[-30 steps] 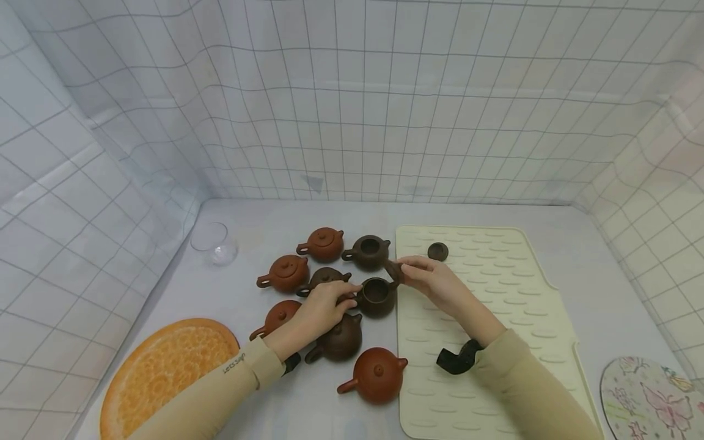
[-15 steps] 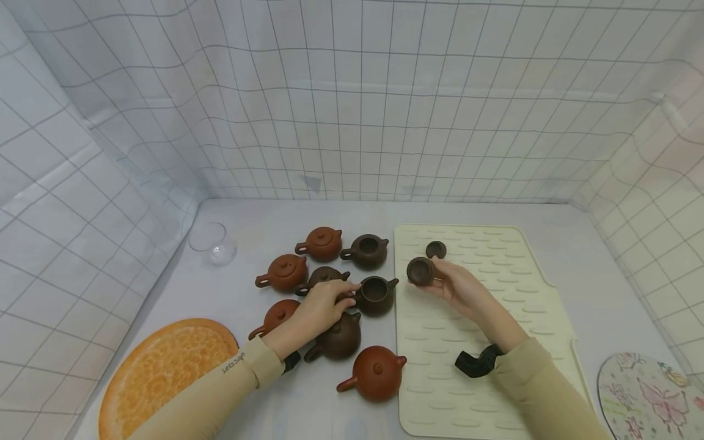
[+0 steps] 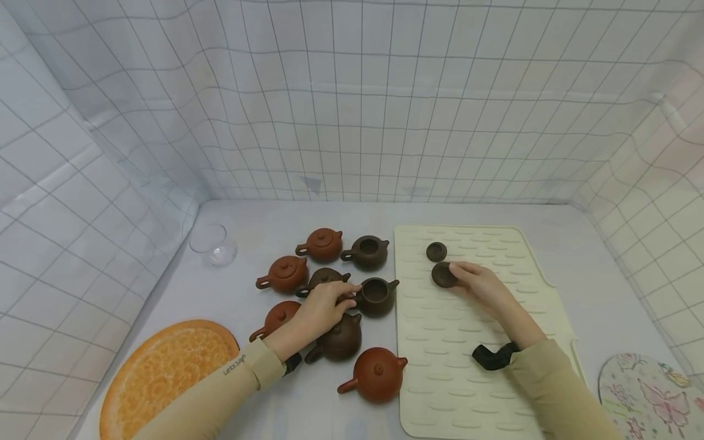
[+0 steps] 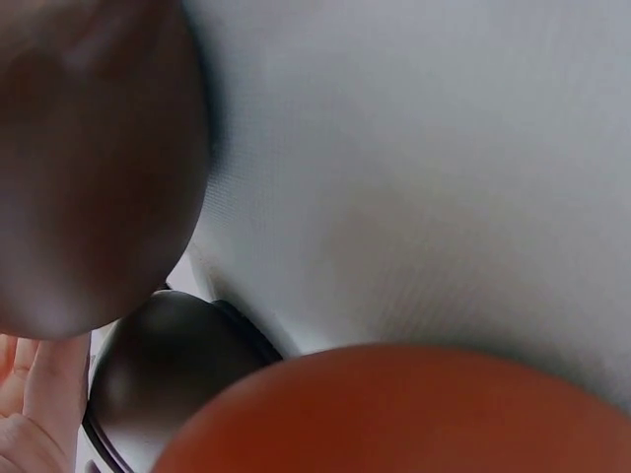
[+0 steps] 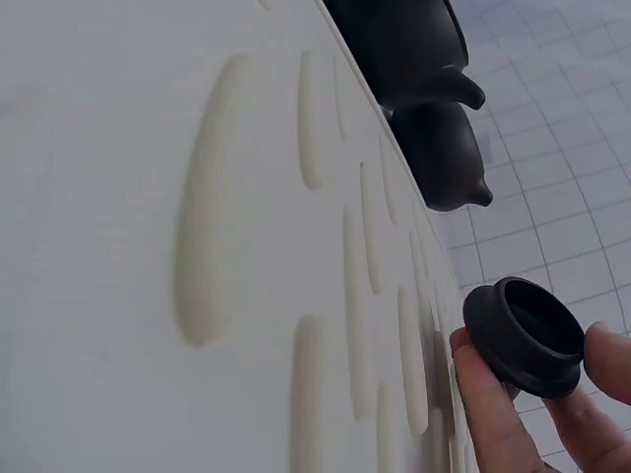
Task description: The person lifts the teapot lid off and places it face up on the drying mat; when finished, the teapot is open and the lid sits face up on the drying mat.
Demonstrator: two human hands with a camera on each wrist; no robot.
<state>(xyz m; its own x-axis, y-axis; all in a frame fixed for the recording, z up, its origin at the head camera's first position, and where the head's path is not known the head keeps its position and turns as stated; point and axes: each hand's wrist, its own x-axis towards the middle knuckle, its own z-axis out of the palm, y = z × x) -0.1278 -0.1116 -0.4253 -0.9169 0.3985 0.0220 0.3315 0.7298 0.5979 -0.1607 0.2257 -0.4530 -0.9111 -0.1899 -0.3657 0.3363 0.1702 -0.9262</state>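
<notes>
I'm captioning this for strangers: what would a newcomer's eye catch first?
Probably the brown and red teapots clustered centrally. Next, the right hand holds a dark lid over the pale ridged mat, right of them. Then the bright orange disc at the near left, partly behind a sleeve.

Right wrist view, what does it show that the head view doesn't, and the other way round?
Only the right wrist view makes out the raised ring and hollow of the held lid; in the head view they are too small to tell.

Only the head view has the left hand, four red teapots, clear glassware and a round orange mat.

Both share the right hand with that lid, the ribbed cream mat, two dark teapots beside it and the gridded backdrop.
</notes>
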